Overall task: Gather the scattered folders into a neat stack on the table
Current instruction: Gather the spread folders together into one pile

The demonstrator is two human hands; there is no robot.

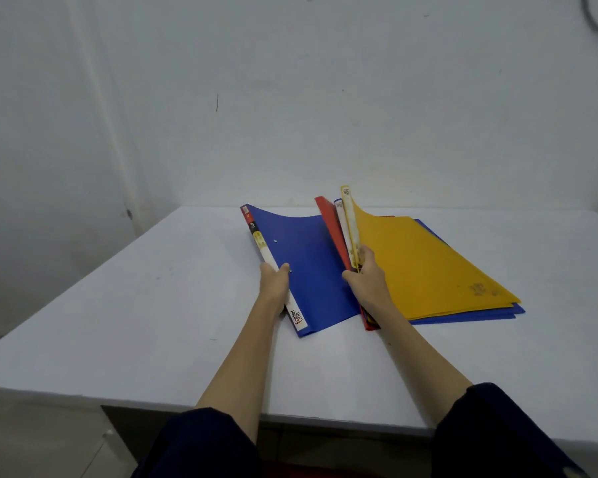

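Sleeves [201,443] nearest; left hand [273,282] pinches blue folder [311,267] left of stack [428,270], right hand [365,276] grips stack's spines: align spines before releasing.

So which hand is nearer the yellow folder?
Right. The right hand grips the spine edges of the bundle that includes the yellow folder, touching it. The left hand holds the spine of the separate blue folder, further left.

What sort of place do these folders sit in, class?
Probably a plain office or study room: a bare white table, a blank white wall, and coloured plastic report folders such as the blue folder.
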